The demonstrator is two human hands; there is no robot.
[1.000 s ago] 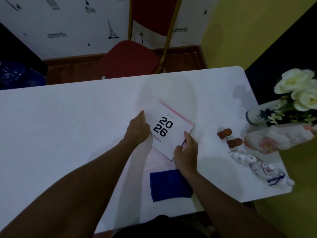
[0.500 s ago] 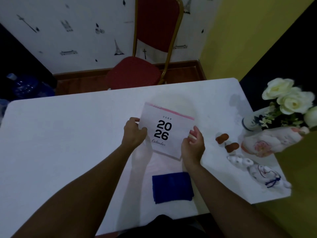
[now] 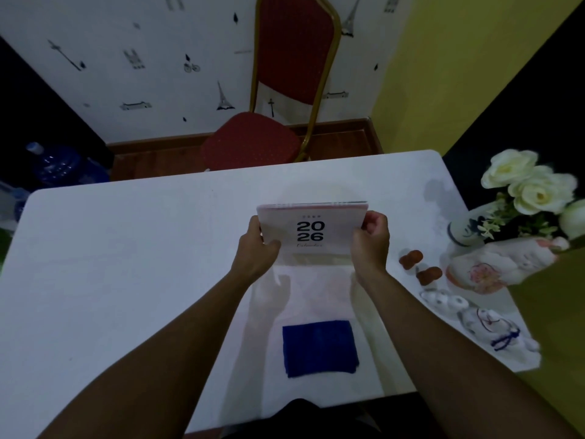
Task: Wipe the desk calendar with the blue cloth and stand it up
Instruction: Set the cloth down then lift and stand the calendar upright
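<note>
The white card desk calendar printed "2026" has come up off the white tabletop since a second ago — then it lay flat and skewed, now it is squared to the camera at frame centre, its top edge raised and its cover tilted toward the viewer. The left hand pinches its left edge, thumb on the front; the right hand pinches the right edge, fingers curled behind. Whether its lower edge touches the table I cannot tell. The folded blue cloth lies flat below it, near the table's front edge, held by neither hand — so the standing-up looks to be in hand, and whether the wiping is done cannot be told from here. At the right of the frame, a white-and-blue ceramic vase holds cream artificial roses.
</note>
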